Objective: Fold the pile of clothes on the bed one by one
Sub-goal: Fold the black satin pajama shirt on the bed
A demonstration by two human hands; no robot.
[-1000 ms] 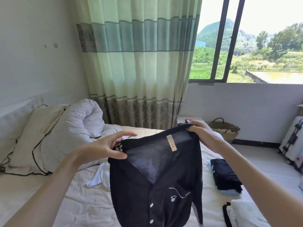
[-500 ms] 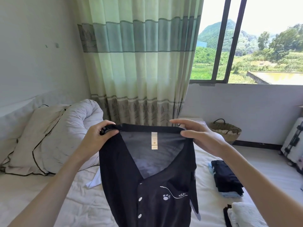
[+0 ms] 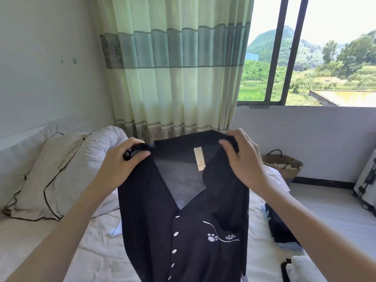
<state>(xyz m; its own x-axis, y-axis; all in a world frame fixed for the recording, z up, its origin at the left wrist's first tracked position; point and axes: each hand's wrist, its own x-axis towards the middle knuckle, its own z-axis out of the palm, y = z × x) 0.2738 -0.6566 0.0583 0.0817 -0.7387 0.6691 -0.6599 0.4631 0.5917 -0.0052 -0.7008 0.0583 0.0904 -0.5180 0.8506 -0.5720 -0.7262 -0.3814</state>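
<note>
Holding black shirt [image 3: 183, 220] up over bed [image 3: 61, 251], left hand [image 3: 124, 159] and right hand [image 3: 242, 159] now both pinch collar corners, shifted from a second ago; squared, ready to lay flat.

Below my grips, the black shirt [image 3: 183, 231] is running off the bottom edge, so its hem is staying out of sight. It is hanging in front of the bed [image 3: 97, 251] and hiding most of a white garment [image 3: 115, 231] lying beneath my left hand [image 3: 124, 159]. The tips of my right hand [image 3: 242, 159] fingers are disappearing behind the collar. The print on the label [image 3: 199, 158] between my grips is too small to read. Down to the right, the folded stack [image 3: 282, 228] is partly covered by my forearm, and a white folded piece [image 3: 301, 269] is being cropped.
</note>
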